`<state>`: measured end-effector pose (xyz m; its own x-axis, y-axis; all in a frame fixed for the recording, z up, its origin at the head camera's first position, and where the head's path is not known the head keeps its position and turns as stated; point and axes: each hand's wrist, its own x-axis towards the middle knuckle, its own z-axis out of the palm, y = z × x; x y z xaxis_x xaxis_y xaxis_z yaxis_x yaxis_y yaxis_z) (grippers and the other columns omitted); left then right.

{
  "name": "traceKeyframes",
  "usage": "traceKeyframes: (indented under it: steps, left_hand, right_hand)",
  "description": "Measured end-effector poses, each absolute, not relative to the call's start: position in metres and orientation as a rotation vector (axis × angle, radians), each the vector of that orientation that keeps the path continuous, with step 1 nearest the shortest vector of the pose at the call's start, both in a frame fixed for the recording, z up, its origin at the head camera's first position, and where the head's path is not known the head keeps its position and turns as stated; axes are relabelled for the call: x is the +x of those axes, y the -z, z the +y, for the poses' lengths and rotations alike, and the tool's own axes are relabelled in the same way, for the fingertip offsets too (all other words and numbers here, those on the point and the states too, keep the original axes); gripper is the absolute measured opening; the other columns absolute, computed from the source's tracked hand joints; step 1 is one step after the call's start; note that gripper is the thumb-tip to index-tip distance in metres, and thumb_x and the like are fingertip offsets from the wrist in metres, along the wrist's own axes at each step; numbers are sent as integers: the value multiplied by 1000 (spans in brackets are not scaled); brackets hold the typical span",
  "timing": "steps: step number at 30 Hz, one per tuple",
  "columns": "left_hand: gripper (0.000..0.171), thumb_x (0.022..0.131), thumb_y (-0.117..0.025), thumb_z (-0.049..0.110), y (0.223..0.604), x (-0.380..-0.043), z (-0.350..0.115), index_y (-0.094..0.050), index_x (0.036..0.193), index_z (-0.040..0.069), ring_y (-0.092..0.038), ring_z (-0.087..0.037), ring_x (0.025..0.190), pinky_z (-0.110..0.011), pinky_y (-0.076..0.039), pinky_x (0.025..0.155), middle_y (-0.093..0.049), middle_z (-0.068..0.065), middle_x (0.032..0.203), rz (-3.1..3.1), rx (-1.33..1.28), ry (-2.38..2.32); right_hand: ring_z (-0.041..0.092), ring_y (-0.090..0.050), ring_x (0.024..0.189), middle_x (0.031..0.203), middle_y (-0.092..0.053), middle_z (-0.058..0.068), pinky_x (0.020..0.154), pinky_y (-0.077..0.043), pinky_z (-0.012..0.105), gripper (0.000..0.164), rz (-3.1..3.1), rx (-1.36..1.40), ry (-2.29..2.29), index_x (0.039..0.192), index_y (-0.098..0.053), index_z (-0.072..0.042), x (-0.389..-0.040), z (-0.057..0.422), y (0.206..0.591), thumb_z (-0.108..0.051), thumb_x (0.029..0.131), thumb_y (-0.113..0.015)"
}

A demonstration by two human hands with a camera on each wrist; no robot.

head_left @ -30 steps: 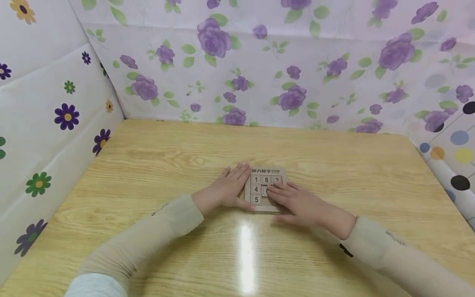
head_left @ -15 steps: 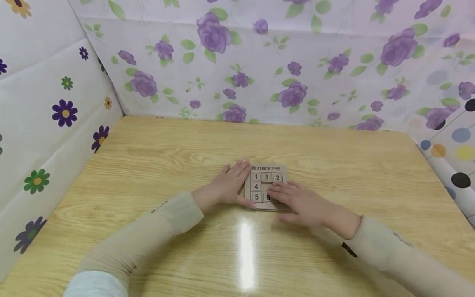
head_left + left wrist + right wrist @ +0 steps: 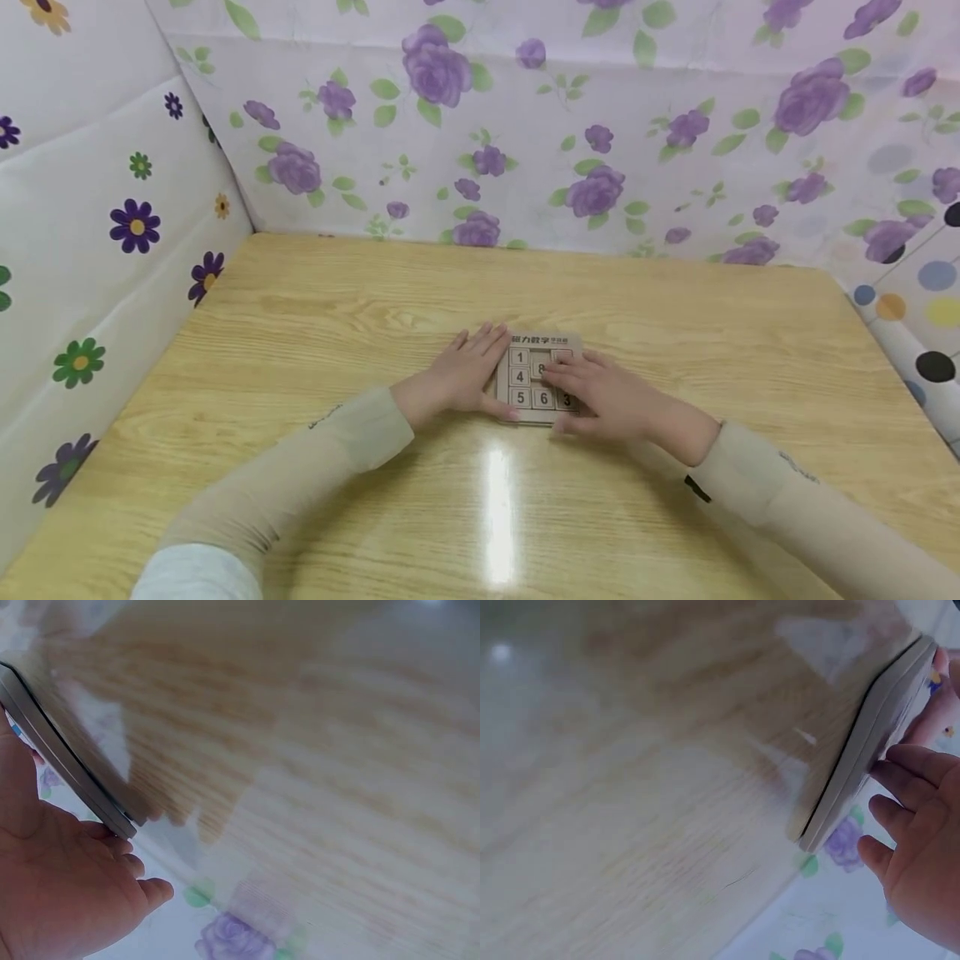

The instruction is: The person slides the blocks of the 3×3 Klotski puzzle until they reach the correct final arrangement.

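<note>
A flat beige sliding number puzzle point(image 3: 540, 416) lies on the table. My left hand point(image 3: 461, 377) rests along its left side, fingers extended past the top corner and thumb at the lower left corner. Over the right side of the board is my right hand point(image 3: 609, 398), its fingertips touching tiles near the 8 tile point(image 3: 540, 369). That tile sits between the top and middle rows, with a gap above it. Tiles 1, 4, 5, 6 and 3 show; the right column is partly hidden by fingers. In the right wrist view the fingers reach over the puzzle's edge point(image 3: 870, 742).
The wood-grain table point(image 3: 360, 308) spreads around the puzzle, with a bright glare streak at the front. A flowered cloth point(image 3: 525, 108) stands behind the table, another cloth point(image 3: 97, 275) at the left, and a dotted one point(image 3: 911, 325) at the right.
The 6 tile went down into the bottom row, leaving a middle gap. Now the 8 tile has slid partly down into that gap under my right fingers. My left hand stayed in place.
</note>
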<state>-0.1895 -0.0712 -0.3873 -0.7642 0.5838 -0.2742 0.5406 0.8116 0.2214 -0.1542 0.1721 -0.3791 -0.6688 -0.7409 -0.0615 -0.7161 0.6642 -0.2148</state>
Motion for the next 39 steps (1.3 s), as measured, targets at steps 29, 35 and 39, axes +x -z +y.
traceKeyframes:
  steps: [29,35,39]
  left_hand:
    - [122,71,-62,73,387,-190,-70,-3,153,6,3,-25,148,-46,-1,120,2,-10,160,2657,862,-193]
    - [122,71,-62,74,388,-191,-70,-3,153,6,3,-25,148,-46,-1,120,2,-9,160,2665,860,-189]
    - [123,71,-63,74,387,-192,-71,-3,153,5,3,-25,148,-46,-1,120,2,-10,160,2663,861,-202]
  right_hand:
    - [37,-30,139,149,-40,14,115,-22,55,75,2722,-1144,368,144,-38,-3,-161,174,380,-47,89,-60]
    - [39,-28,140,150,-37,15,115,-22,56,76,2718,-1149,378,145,-37,-3,-160,176,378,-47,88,-61]
    - [41,-30,139,148,-41,15,114,-24,57,71,2732,-1149,406,142,-41,-3,-154,185,374,-42,88,-64]
